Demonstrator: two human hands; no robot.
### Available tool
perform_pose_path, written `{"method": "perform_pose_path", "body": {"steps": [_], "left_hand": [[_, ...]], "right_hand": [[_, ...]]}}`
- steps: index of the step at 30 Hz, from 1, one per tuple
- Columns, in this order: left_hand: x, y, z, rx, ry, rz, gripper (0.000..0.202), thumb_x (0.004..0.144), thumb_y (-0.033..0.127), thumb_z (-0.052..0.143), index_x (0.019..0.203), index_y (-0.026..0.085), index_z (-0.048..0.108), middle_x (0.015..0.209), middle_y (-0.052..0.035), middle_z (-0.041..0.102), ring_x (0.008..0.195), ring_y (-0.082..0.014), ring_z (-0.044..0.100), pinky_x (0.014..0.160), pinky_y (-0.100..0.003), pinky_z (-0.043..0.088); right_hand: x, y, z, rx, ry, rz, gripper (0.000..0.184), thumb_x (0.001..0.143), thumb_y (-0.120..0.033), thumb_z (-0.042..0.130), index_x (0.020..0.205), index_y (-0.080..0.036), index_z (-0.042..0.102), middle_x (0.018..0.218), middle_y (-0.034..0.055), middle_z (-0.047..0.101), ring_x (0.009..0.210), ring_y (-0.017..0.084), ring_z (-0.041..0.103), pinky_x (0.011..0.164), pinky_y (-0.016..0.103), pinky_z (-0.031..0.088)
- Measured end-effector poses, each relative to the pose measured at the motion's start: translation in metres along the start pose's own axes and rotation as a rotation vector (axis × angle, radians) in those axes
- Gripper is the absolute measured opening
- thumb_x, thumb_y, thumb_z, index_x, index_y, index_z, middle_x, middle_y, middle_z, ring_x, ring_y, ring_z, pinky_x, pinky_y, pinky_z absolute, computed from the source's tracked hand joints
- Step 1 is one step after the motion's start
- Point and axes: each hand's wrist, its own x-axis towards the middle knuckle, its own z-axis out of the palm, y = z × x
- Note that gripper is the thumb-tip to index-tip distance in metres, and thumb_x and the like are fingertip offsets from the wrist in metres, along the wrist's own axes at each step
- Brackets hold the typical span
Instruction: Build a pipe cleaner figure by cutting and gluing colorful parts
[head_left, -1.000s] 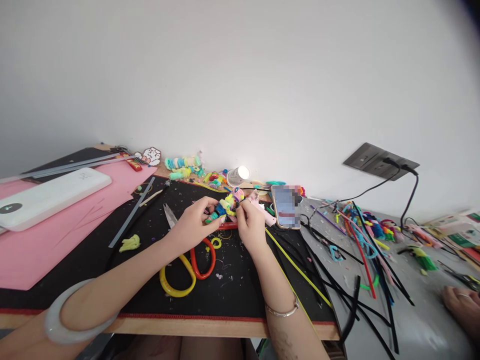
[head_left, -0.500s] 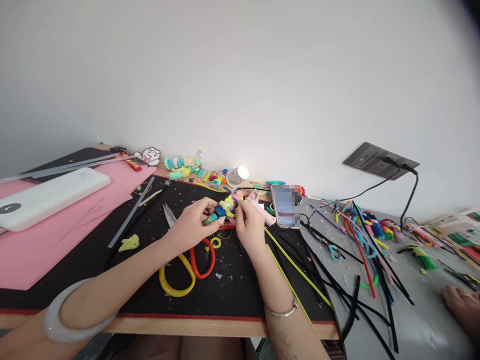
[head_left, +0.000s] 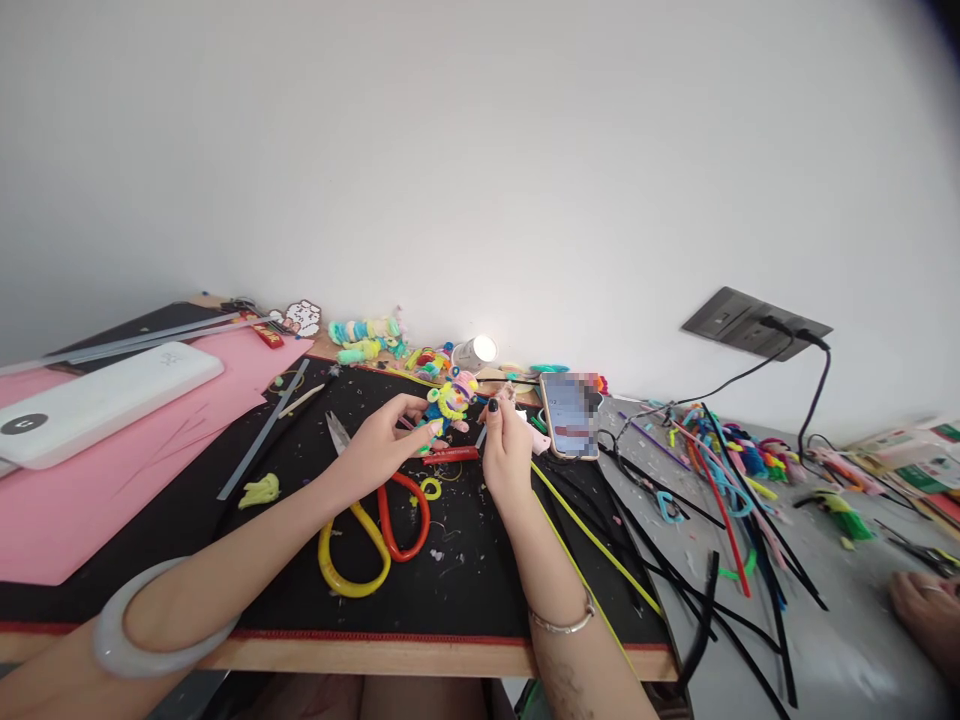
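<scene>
My left hand [head_left: 394, 432] pinches a small fuzzy pipe-cleaner doll [head_left: 452, 398], with a yellow-framed face, a pink top and a blue body. Just to its right, my right hand [head_left: 508, 450] is apart from the doll, its fingers curled in and the thumb up; anything inside them is hidden. A pink object [head_left: 536, 437] shows partly behind this hand, and I cannot tell whether the fingers touch it. Below the doll lies a red stick-like tool [head_left: 451, 455]. Scissors [head_left: 356, 550] with one yellow and one red handle lie open below my left hand.
A phone [head_left: 571, 415] leans behind my right hand, near a paper cup [head_left: 476, 352]. Black pipe cleaners [head_left: 701, 610] and a coloured pile [head_left: 765, 455] lie right. Pink sheets [head_left: 142, 470] and a white device [head_left: 120, 400] lie left. Another person's hand [head_left: 926, 605] rests far right.
My right hand has come away from the doll, moving slightly right and turning thumb-up. The doll stays in my left hand, its face now more visible, and the red tool shows more.
</scene>
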Motion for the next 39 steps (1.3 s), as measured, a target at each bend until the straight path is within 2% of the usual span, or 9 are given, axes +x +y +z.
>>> {"method": "perform_pose_path", "body": {"steps": [3, 6, 11, 19, 25, 30, 39], "left_hand": [[0.0009, -0.0013, 0.0005, -0.052, -0.034, -0.022, 0.046, 0.075, 0.048, 0.058, 0.110, 0.019, 0.050, 0.103, -0.0042, 0.054, 0.079, -0.0188, 0.067, 0.074, -0.036, 0.055], [0.0004, -0.0006, 0.0011, 0.022, -0.028, 0.006, 0.045, 0.075, 0.047, 0.058, 0.109, 0.018, 0.051, 0.105, -0.0055, 0.055, 0.082, -0.0193, 0.065, 0.074, -0.036, 0.054], [-0.0029, 0.0038, 0.0019, 0.154, -0.057, 0.047, 0.040, 0.077, 0.045, 0.056, 0.106, 0.018, 0.051, 0.099, -0.0034, 0.055, 0.075, -0.0165, 0.063, 0.074, -0.033, 0.052], [-0.0047, 0.0066, 0.0027, 0.168, -0.043, 0.057, 0.039, 0.076, 0.044, 0.056, 0.105, 0.018, 0.052, 0.095, -0.0027, 0.058, 0.072, -0.0154, 0.062, 0.070, -0.030, 0.051], [-0.0027, 0.0029, 0.0022, 0.162, -0.036, 0.052, 0.041, 0.076, 0.046, 0.055, 0.106, 0.018, 0.052, 0.100, -0.0043, 0.058, 0.075, -0.0163, 0.063, 0.073, -0.031, 0.051], [-0.0012, -0.0001, 0.0009, 0.151, -0.028, 0.048, 0.044, 0.076, 0.045, 0.056, 0.109, 0.017, 0.051, 0.108, -0.0071, 0.055, 0.079, -0.0175, 0.064, 0.076, -0.034, 0.051], [-0.0044, 0.0051, 0.0029, 0.177, -0.060, 0.079, 0.037, 0.078, 0.043, 0.055, 0.105, 0.018, 0.051, 0.095, -0.0026, 0.057, 0.076, -0.0157, 0.062, 0.072, -0.029, 0.051]], "right_hand": [[0.0003, 0.0000, 0.0004, 0.014, -0.005, 0.009, 0.024, 0.092, -0.027, 0.030, 0.073, -0.020, 0.042, 0.065, -0.0004, 0.047, 0.062, 0.014, 0.043, 0.059, 0.025, 0.030], [0.0004, -0.0020, 0.0000, 0.013, -0.053, 0.006, 0.023, 0.092, -0.029, 0.033, 0.072, -0.020, 0.041, 0.064, -0.0015, 0.047, 0.060, 0.013, 0.042, 0.057, 0.024, 0.029], [0.0005, -0.0040, -0.0006, -0.025, -0.096, -0.002, 0.022, 0.091, -0.028, 0.036, 0.071, -0.020, 0.042, 0.065, -0.0018, 0.048, 0.060, 0.013, 0.043, 0.058, 0.024, 0.030], [0.0003, -0.0027, -0.0004, -0.087, -0.124, -0.004, 0.020, 0.090, -0.028, 0.036, 0.073, -0.020, 0.045, 0.063, -0.0017, 0.049, 0.059, 0.014, 0.043, 0.057, 0.024, 0.029], [0.0005, -0.0023, 0.0013, -0.083, -0.116, -0.003, 0.021, 0.089, -0.023, 0.035, 0.068, -0.021, 0.039, 0.061, -0.0021, 0.045, 0.057, 0.013, 0.040, 0.056, 0.024, 0.028], [0.0004, -0.0018, 0.0008, -0.025, -0.107, 0.009, 0.023, 0.090, -0.026, 0.034, 0.068, -0.021, 0.036, 0.062, -0.0022, 0.044, 0.058, 0.013, 0.039, 0.057, 0.024, 0.028], [0.0001, -0.0018, 0.0023, 0.030, -0.111, 0.039, 0.023, 0.090, -0.028, 0.036, 0.068, -0.021, 0.037, 0.061, -0.0032, 0.044, 0.056, 0.012, 0.040, 0.055, 0.023, 0.029]]}}
